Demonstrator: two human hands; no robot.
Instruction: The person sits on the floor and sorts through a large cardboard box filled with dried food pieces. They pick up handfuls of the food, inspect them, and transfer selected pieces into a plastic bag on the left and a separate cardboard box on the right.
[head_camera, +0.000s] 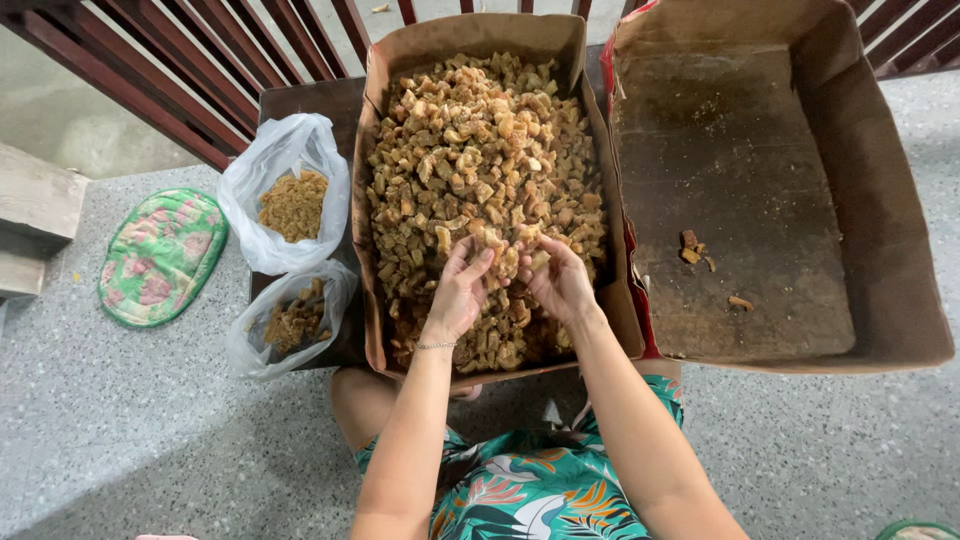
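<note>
Here, golden-brown, knobbly chunks (480, 150) fill a cardboard box (372, 200). The left hand (458, 292) and right hand (560, 283) cup loosely around a few pieces, fingers apart.

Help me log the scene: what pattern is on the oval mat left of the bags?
Pink flowers on green, on the mat, head view.

Home porch, speckled terrazzo floor (150, 420), dark red wooden railing (180, 70), floral seat cushion (162, 256); floor-level work

- Both forearms extended forward, converging, bare.
- Left hand (458, 290): palm turned inward, fingers curled and cupped, thin bracelet at wrist.
- Right hand (560, 283): cupped likewise, fingers bent, close beside left, fingertips nearly meeting.
</note>
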